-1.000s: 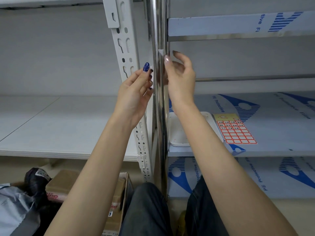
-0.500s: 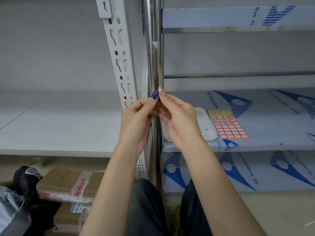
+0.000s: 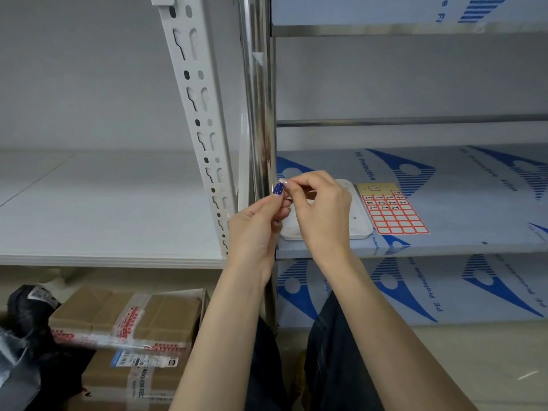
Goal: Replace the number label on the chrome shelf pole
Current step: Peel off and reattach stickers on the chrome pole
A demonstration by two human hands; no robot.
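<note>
From the head camera, we judge the step to be clearing the old label before a fresh one goes on, and a pale scrap of label (image 3: 258, 59) sits high on the chrome pole (image 3: 261, 114), well above our hands. To do this well, we would peel that scrap off whole, working from a lifted corner, and rub away any glue, so the new number lies flat on the curved metal. We would then lift a replacement from the label sheet (image 3: 392, 212), which lies on the shelf (image 3: 474, 203) just right of the white tray (image 3: 361, 224), touching only its edge. Our left hand (image 3: 257, 229) and right hand (image 3: 323, 215) meet just in front of the pole at shelf height. Both are closed into a pinch, with curled fingers and the fingertips (image 3: 279, 189) touching each other. Whether a bit of peeled label is caught between them we cannot tell, since anything there is too small to see. Neither hand touches the pole, the tray or the sheet.
</note>
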